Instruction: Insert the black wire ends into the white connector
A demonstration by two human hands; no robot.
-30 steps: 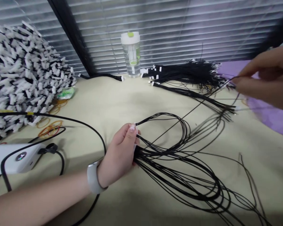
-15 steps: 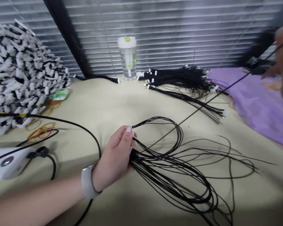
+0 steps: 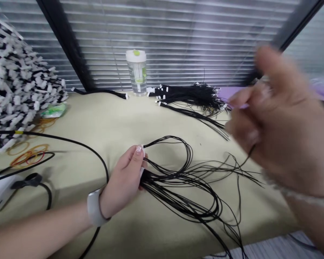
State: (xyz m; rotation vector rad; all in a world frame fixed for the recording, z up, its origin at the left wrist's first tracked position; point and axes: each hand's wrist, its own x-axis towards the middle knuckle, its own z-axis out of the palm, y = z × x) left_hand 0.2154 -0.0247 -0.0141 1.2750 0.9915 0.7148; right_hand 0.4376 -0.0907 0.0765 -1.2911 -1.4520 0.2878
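A left hand (image 3: 128,167) pinches a looped bundle of thin black wires (image 3: 148,177) over a pale tabletop (image 3: 102,118), thumb and fingers closed on the white connectors (image 3: 144,152) at its near end. The wires fan out to the right of that grip: a smaller loop curves above, larger coils spread below, and loose tails trail beyond, some toward the table's front edge. The bundle looks light and limp, its strands springy enough to hold a curve but likely to tangle or slide over one another; the rigid connector end appears the surest place to take hold, and a hard tug on a single strand could strain its joint. The right hand (image 3: 283,133), blurred, is raised at right, fingers curled and thumb up. One wire passes out of sight at its lower edge; whether the fingers grip it cannot be told.
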